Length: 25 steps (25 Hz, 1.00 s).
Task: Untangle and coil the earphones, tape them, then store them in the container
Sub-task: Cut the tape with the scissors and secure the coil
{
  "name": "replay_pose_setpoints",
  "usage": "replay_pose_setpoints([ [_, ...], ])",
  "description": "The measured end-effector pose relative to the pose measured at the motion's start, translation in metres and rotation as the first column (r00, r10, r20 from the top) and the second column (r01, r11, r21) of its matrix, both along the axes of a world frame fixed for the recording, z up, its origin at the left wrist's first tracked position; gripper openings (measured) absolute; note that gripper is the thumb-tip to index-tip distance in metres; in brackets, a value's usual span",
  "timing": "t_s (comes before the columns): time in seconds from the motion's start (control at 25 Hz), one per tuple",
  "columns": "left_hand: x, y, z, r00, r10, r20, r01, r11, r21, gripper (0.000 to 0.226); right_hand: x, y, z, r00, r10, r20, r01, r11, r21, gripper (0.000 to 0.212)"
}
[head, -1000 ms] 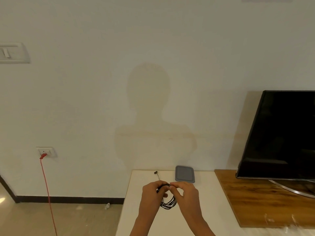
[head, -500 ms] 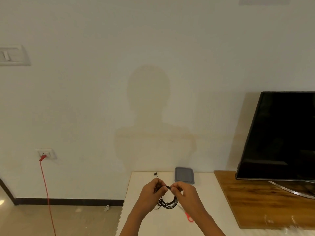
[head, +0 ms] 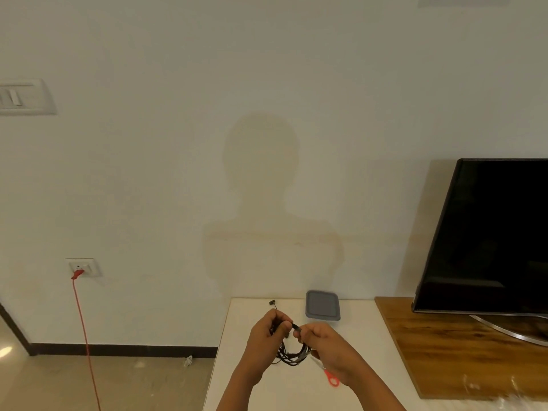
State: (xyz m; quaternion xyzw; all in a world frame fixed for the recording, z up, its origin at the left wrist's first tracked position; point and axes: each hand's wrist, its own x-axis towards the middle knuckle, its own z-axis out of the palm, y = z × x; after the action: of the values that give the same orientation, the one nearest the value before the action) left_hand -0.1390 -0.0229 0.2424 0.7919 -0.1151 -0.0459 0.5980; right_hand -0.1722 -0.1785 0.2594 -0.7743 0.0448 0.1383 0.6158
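The black earphones (head: 292, 351) hang as a loose coil of several loops above the white table (head: 237, 375), held between both hands near the table's middle. The left hand (head: 265, 335) has its fingers curled around one side of the coil. The right hand (head: 327, 345) pinches the top strand, close to the left hand's fingertips, and grips the other side. One earbud (head: 272, 302) trails out on its thin wire and lies on the table beyond the left hand, near the far edge.

A grey lidded container (head: 322, 305) sits at the far edge, just right of the earbud. Red-handled scissors (head: 332, 380) lie on the table, partly hidden under the right hand. To the right, a dark television (head: 489, 238) stands on a wooden board (head: 439, 351). On the wall at left, a red cord (head: 84, 336) is plugged into a socket (head: 86, 266).
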Motion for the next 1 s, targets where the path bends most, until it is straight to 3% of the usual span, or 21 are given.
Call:
replay_pose_setpoints([
  [0.12, -0.002, -0.005, -0.003, 0.999, 0.047, -0.008, -0.047, 0.998, -0.048, 0.011, 0.000, 0.003, 0.002, 0.996, -0.016, -0.082, 0.033, 0.978, 0.208, 0.026],
  [0.24, -0.006, -0.013, -0.005, 0.991, 0.135, -0.003, -0.134, 0.988, -0.076, 0.011, 0.001, 0.005, 0.002, 0.986, -0.042, -0.164, 0.109, 0.897, 0.429, 0.025],
  [0.32, -0.007, -0.017, -0.004, 0.983, 0.179, 0.025, -0.177, 0.982, -0.068, 0.010, 0.000, 0.007, 0.001, 0.979, -0.065, -0.192, 0.151, 0.866, 0.477, 0.020],
  [0.36, -0.007, -0.018, -0.004, 0.982, 0.187, 0.040, -0.185, 0.981, -0.060, 0.010, 0.000, 0.008, 0.000, 0.982, -0.088, -0.166, 0.153, 0.887, 0.435, 0.016],
  [0.48, -0.007, -0.021, -0.002, 0.980, 0.188, 0.059, -0.186, 0.982, -0.036, 0.009, 0.003, 0.012, -0.005, 0.990, -0.131, 0.059, 0.128, 0.990, 0.055, 0.014],
  [0.6, -0.008, -0.023, -0.002, 0.979, 0.197, 0.057, -0.196, 0.980, -0.033, 0.010, 0.006, 0.014, -0.009, 0.955, -0.161, 0.247, 0.197, 0.972, -0.127, 0.022],
  [0.68, -0.009, -0.025, -0.001, 0.979, 0.198, 0.046, -0.196, 0.979, -0.053, 0.011, 0.005, 0.014, -0.008, 0.940, -0.207, 0.272, 0.247, 0.961, -0.124, 0.026],
  [0.84, -0.010, -0.028, -0.001, 0.980, 0.200, 0.008, -0.198, 0.975, -0.101, 0.012, 0.004, 0.019, -0.002, 0.936, -0.332, 0.113, 0.322, 0.941, 0.100, 0.030],
  [1.0, -0.011, -0.028, -0.001, 0.984, 0.176, 0.003, -0.175, 0.979, -0.101, 0.012, 0.007, 0.021, -0.001, 0.928, -0.370, 0.051, 0.361, 0.923, 0.131, 0.029],
])
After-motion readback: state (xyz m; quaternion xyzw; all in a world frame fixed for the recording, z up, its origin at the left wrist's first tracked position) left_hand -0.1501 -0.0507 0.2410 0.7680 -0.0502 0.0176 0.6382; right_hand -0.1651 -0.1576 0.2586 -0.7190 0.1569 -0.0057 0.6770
